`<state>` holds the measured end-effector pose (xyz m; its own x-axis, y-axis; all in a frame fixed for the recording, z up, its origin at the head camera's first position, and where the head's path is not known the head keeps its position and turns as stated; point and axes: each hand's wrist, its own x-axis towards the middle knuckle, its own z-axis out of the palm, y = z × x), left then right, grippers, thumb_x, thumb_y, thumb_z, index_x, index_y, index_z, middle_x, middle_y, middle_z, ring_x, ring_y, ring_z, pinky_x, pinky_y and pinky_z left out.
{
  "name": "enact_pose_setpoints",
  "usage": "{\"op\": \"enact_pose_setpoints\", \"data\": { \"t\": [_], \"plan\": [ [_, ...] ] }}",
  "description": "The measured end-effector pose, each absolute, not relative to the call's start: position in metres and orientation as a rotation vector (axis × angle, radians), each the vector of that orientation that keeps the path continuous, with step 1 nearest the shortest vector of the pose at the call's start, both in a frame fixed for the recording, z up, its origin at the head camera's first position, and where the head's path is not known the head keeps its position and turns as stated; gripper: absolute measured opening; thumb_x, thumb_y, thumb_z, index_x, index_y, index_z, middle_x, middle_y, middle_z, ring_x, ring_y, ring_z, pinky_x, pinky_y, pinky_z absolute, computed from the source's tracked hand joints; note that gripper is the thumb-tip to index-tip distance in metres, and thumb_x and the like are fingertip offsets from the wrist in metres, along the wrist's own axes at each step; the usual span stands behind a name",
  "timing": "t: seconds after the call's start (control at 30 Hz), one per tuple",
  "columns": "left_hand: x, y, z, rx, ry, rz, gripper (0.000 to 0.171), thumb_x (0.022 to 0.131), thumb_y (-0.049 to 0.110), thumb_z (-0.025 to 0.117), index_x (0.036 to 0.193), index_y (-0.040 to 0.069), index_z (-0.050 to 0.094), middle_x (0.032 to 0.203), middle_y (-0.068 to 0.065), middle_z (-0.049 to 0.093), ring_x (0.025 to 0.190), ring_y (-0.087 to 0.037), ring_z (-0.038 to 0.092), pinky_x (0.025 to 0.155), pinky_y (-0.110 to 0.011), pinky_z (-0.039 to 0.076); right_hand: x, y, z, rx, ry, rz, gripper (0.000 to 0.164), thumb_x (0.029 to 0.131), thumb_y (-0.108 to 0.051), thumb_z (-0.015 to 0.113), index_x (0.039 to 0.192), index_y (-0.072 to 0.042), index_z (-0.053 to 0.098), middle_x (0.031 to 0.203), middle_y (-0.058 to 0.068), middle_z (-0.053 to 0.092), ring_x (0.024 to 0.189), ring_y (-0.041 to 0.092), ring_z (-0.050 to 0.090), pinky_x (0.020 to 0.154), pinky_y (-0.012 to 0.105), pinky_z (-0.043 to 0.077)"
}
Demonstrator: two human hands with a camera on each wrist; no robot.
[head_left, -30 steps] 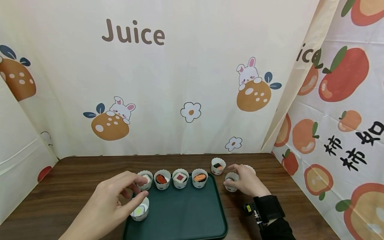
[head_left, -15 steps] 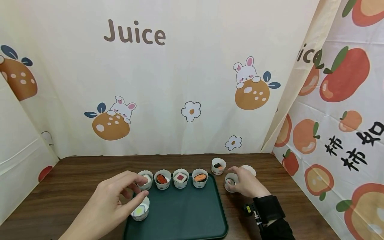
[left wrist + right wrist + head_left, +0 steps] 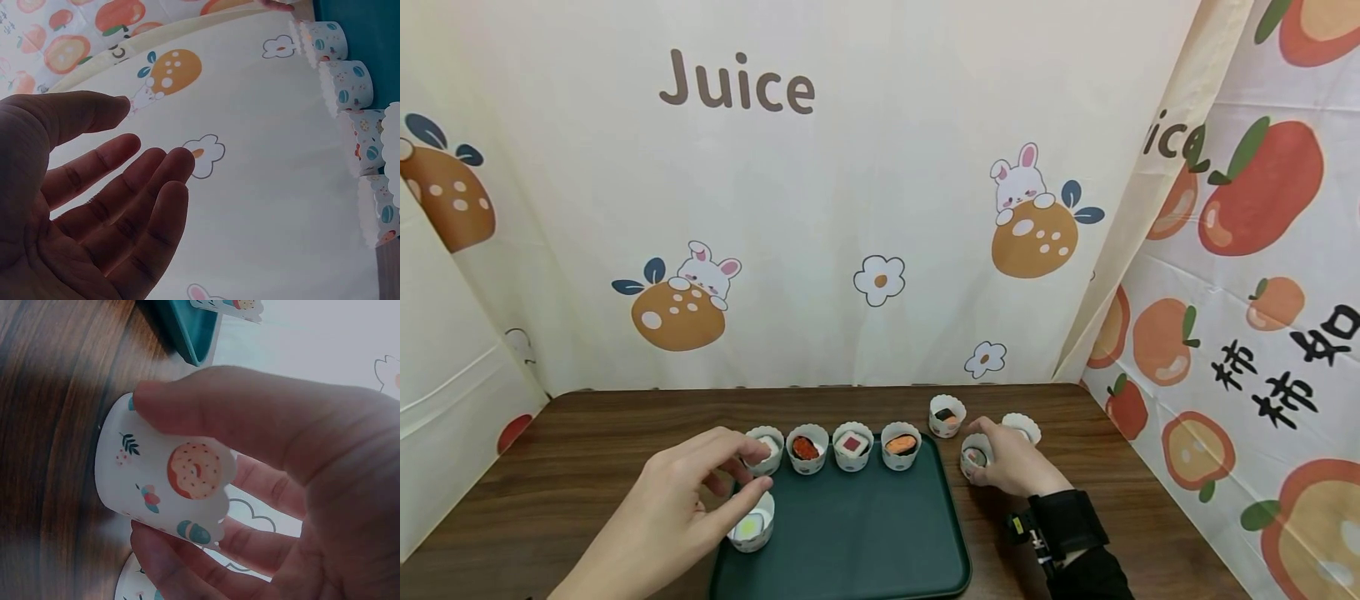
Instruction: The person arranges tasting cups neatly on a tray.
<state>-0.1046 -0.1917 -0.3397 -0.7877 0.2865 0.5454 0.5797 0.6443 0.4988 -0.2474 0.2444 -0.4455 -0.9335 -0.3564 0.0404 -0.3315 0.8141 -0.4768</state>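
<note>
We have the right hand [image 3: 1018,461] pinching a paper cup [image 3: 153,469] on the table [image 3: 625,442], just off the right edge of the tray [image 3: 850,533], left hand [image 3: 681,496] relaxed, empty, by the tray's far-left corner; overtight pinching could buckle it, a low lift catch the rim.

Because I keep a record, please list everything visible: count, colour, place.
Table: one, brown, under the tray
Tray: one, dark green, on the table
Tray cups: five, printed white, four at far edge, one left
Loose cups: three, printed white, right of the tray
Sushi-like pieces: seven visible, mixed colours, in cups; one cup's inside unclear
Printed cloths: count unclear, cream, white, behind and beside the table
Wrist strap with device: one, black, right wrist
Sleeve: one, black, right arm
Left hand: one, bare, near the tray's left edge
Right hand: one, bare, gripping one loose cup
</note>
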Motion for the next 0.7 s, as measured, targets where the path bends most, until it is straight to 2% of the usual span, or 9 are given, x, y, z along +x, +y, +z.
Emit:
{"op": "enact_pose_setpoints", "data": {
  "t": [0.17, 0.3, 0.5, 0.7],
  "plan": [
    [-0.105, -0.192, -0.34, -0.686, -2.443, -0.956, 0.036, 0.085, 0.006, 0.09, 0.108, 0.029, 0.073, 0.098, 0.02, 0.069, 0.076, 0.008, 0.061, 0.061, -0.018, 0.058, -0.232, 0.228, -0.422, -0.417, 2.893, -0.786, 0.064, 0.081, -0.011, 0.088, 0.138, -0.002, 0.06, 0.113, 0.014, 0.073, 0.093, 0.023, 0.063, 0.086, 0.045, 0.055],
    [-0.105, -0.191, -0.339, -0.69, -2.435, -0.953, 0.037, 0.085, 0.006, 0.09, 0.108, 0.029, 0.073, 0.097, 0.021, 0.069, 0.076, 0.008, 0.062, 0.061, -0.018, 0.057, -0.226, 0.223, -0.415, -0.384, 2.907, -0.746, 0.063, 0.081, -0.009, 0.088, 0.137, -0.001, 0.06, 0.113, 0.012, 0.073, 0.093, 0.023, 0.064, 0.085, 0.043, 0.055],
    [-0.105, -0.192, -0.339, -0.66, -2.468, -0.949, 0.035, 0.085, 0.008, 0.09, 0.108, 0.029, 0.073, 0.097, 0.021, 0.068, 0.077, 0.008, 0.061, 0.062, -0.019, 0.058, -0.227, 0.225, -0.416, -0.402, 2.899, -0.759, 0.06, 0.08, -0.009, 0.089, 0.132, -0.002, 0.061, 0.107, 0.011, 0.072, 0.091, 0.023, 0.064, 0.083, 0.043, 0.055],
    [-0.105, -0.193, -0.339, -0.669, -2.459, -0.946, 0.035, 0.086, 0.008, 0.09, 0.108, 0.029, 0.073, 0.097, 0.021, 0.068, 0.076, 0.008, 0.061, 0.062, -0.018, 0.058, -0.231, 0.232, -0.418, -0.468, 2.891, -0.761, 0.056, 0.083, -0.013, 0.087, 0.131, -0.001, 0.06, 0.105, 0.012, 0.072, 0.089, 0.021, 0.063, 0.079, 0.043, 0.054]
  ]
}}
